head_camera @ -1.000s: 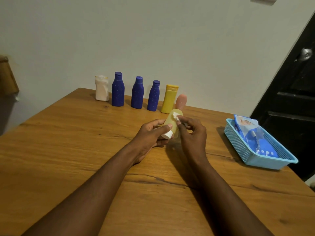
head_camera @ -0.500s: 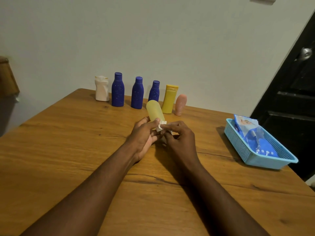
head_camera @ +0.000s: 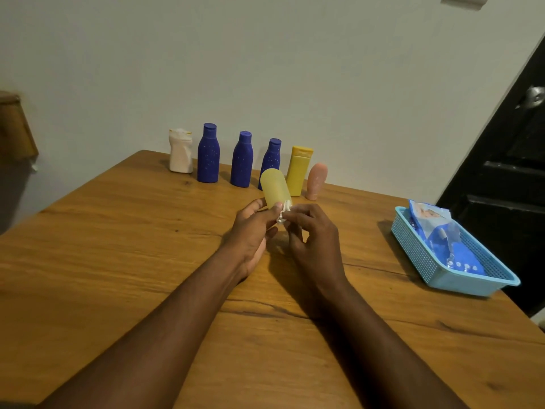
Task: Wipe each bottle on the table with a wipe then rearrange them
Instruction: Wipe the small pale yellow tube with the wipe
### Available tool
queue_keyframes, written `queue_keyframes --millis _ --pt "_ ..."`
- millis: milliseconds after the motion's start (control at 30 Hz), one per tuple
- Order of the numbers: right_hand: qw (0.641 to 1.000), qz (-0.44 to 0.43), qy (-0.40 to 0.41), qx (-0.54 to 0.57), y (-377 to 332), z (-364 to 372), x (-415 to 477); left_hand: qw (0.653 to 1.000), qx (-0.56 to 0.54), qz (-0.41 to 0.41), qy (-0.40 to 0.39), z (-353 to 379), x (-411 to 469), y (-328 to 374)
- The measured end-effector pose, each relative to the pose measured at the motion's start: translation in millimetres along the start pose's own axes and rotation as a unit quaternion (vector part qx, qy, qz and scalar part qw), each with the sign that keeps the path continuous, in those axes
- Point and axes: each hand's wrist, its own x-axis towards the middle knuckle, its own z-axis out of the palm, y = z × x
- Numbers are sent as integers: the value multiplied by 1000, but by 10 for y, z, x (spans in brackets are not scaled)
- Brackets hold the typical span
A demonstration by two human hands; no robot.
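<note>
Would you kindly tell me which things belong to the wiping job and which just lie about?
Job: pale yellow plastic bottle, crumpled white wipe, left hand, right hand, white bottle, three dark blue bottles, bright yellow bottle, pink bottle, blue wipes pack.
Idle: light blue plastic basket, black door.

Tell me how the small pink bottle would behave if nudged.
The pink bottle stands tall on a narrow base, so it would probably tip rather than slide. Its rounded body suggests it could roll once down. It looks plastic, so likely light.
</note>
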Motion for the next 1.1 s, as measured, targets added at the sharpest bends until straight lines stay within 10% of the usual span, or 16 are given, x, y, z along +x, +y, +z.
queue_keyframes --millis 167,467,733,1100 --pt "992 79 42 94 57 -14 22 1000 -3 -7 -26 -1 -22 19" --pt "864 321 -5 387 68 -55 22 999 2 0 -49 6 -40 23" --pt "962 187 52 191 60 -52 5 999 22 13 -34 -25 -30 17" --pt "996 27 37 77 48 -27 -17 999 18 29 15 -30 -19 11"
